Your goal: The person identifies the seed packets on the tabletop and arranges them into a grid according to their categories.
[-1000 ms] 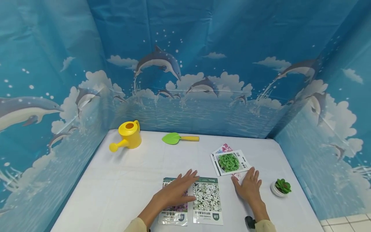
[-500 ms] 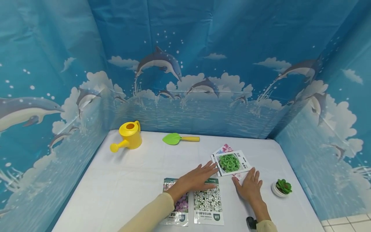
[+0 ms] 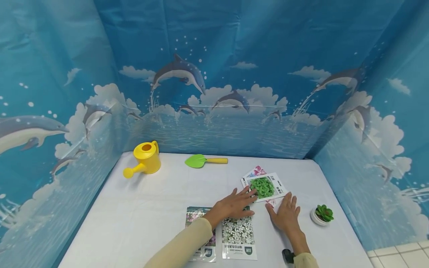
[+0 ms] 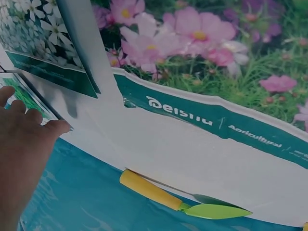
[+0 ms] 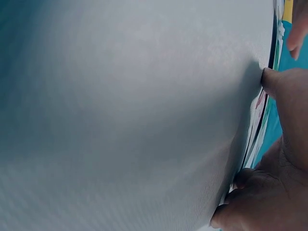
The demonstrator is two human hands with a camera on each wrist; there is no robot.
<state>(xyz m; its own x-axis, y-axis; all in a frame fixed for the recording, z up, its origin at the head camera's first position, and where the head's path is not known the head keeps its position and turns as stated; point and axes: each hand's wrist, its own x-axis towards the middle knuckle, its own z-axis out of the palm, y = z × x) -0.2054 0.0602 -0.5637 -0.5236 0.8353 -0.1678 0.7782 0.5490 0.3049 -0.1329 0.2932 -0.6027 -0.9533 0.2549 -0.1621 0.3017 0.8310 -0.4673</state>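
Observation:
My left hand (image 3: pixel 236 205) reaches across the table with fingers spread, its fingertips overlapping the lower left edge of a seed packet with green leaves (image 3: pixel 263 187). That packet lies across another packet with pink flowers (image 3: pixel 258 171), mostly covered. At the lower right corner of this pair, my right hand (image 3: pixel 286 216) rests with straight fingers, thumb apart, fingertips right at the edge. Beneath the left hand and forearm lie a white-flower seed packet (image 3: pixel 238 232) and a pink-and-purple-flower seed packet (image 4: pixel 192 38), the latter partly hidden by the sleeve in the head view.
A yellow watering can (image 3: pixel 147 158) stands at the back left. Beside it lies a toy trowel (image 3: pixel 197 161) with a green blade and yellow handle. On the right sits a small succulent in a white pot (image 3: pixel 322 214). Dolphin-printed blue curtains (image 3: pixel 214 130) enclose the white table (image 3: pixel 140 216).
My left hand has moved right and forward, from above the flower packets to the edge of the green-leaf packet. My right hand stays at the pair's corner. The view has shifted slightly.

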